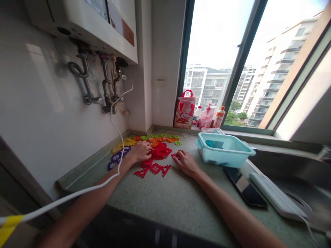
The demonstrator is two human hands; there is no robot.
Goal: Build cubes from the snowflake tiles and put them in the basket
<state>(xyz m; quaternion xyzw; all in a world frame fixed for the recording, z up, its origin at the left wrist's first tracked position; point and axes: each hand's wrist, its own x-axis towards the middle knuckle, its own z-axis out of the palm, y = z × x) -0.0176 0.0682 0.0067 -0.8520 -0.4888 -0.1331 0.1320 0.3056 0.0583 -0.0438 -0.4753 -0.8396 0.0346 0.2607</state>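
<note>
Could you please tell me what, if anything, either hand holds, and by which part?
I cannot tell: the right hand has fingertips at a small red piece, and the left hand is at the red pile.

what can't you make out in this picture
Head view:
How many flat, red, toothed plastic pieces lie under the bare left hand: the hand covers them.
Whether the bare right hand grips the small red piece: too small, blurred.
Dark contents low in the pale-blue plastic bin: obscured by its front wall.
Grey metal sink: cut off by the right edge.
</note>
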